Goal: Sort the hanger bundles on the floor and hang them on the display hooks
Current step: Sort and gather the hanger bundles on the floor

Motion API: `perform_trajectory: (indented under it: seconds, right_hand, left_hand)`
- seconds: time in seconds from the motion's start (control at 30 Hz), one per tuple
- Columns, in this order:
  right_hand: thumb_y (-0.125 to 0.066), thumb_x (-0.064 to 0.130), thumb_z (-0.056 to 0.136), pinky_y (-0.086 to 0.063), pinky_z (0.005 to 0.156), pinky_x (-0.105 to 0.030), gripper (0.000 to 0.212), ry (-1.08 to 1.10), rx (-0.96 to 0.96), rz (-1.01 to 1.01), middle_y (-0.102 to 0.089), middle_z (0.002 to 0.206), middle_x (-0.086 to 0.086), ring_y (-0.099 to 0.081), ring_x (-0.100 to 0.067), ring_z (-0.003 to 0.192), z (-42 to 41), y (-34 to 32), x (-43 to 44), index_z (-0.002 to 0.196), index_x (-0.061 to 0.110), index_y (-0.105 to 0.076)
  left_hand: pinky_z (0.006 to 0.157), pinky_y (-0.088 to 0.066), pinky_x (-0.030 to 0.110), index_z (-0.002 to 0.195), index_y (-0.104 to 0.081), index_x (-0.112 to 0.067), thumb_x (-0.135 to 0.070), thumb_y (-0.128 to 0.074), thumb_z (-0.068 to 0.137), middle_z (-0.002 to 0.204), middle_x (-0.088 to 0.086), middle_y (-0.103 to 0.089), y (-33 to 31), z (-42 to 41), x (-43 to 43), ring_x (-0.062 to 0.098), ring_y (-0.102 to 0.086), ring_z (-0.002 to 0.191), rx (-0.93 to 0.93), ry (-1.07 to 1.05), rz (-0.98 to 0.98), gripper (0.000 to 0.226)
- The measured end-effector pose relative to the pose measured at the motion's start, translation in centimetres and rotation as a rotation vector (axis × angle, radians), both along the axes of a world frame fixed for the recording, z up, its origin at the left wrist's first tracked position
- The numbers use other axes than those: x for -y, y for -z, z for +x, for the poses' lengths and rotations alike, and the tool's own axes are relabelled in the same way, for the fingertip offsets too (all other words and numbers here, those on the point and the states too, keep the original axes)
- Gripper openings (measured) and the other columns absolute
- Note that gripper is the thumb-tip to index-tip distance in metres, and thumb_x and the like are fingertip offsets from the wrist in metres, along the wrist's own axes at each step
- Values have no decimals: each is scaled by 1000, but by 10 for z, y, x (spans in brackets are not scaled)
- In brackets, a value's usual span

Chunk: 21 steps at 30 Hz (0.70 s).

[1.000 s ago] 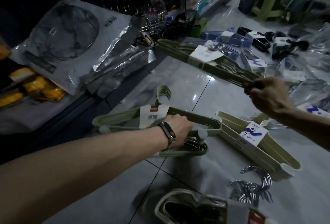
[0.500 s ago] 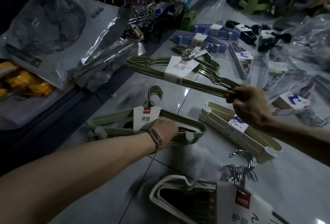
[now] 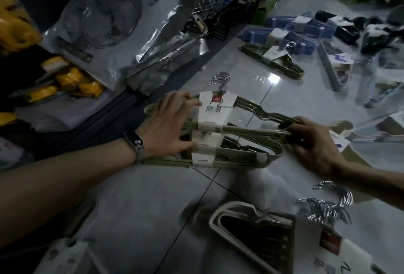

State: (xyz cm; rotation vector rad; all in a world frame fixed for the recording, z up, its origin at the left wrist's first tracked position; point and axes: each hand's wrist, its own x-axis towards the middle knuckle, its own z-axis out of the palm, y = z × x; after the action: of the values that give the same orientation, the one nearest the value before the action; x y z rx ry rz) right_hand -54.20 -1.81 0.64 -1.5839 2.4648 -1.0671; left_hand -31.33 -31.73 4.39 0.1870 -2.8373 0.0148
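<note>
Dim light, tiled floor (image 3: 153,208), person crouched over scattered stock.

- Upper green hanger bundle (image 3: 218,116): white paper label, chrome hooks pointing away from the camera. It lies across a lower green hanger bundle (image 3: 272,154), which rests on the floor in the middle of the view. The two overlap closely, labels nearly stacked.
- Left hand (image 3: 166,125): fingers spread and fairly straight, laid over the left end of the two green bundles, fingertips reaching the edge of the top label. Not wrapped round anything. Wristband (image 3: 136,142) on the wrist.
- Right hand (image 3: 312,142): fingers curled round the right end of the upper green hanger bundle, gripping its bars.
- Third green bundle (image 3: 273,59) farther off on the floor, well apart.
- Blue bundles (image 3: 284,33) beyond it, blurred.
- Cream bundle (image 3: 251,230) near the bottom edge, with a cluster of chrome hooks (image 3: 328,206) just beside it.
- Plastic bags (image 3: 98,18) at the left, yellow packets (image 3: 72,79) below them. Contents hard to read.
</note>
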Motion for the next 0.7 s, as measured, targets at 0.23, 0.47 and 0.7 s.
perform_trajectory:
  seconds: [0.23, 0.47, 0.7]
  right_hand:
    - [-61, 10, 90, -56, 80, -52, 16, -71, 11, 149, -62, 109, -6, -61, -25, 95, 0, 31, 7, 98, 6, -75]
    - [-52, 56, 92, -42, 94, -45, 42, -47, -74, 323, -53, 135, -3, -51, -29, 118, 1, 39, 7, 110, 21, -67]
    - [-71, 68, 75, -50, 97, -48, 102, -27, -180, 482, -55, 147, -6, -61, -34, 119, 6, 26, 33, 154, 37, -15]
  left_hand:
    - [115, -34, 54, 155, 19, -45, -78, -88, 38, 162, 7, -21, 17, 17, 62, 38, -35, 143, 517, -446, 242, 162]
    - [95, -48, 30, 150, -37, -25, -43, -98, 59, 139, 4, -57, 29, -8, 70, 25, -58, 121, 653, -318, 330, 111]
    - [73, -58, 34, 123, -54, -34, -46, -88, 58, 93, -5, -60, 30, -16, 67, 23, -62, 82, 616, -333, 187, 74]
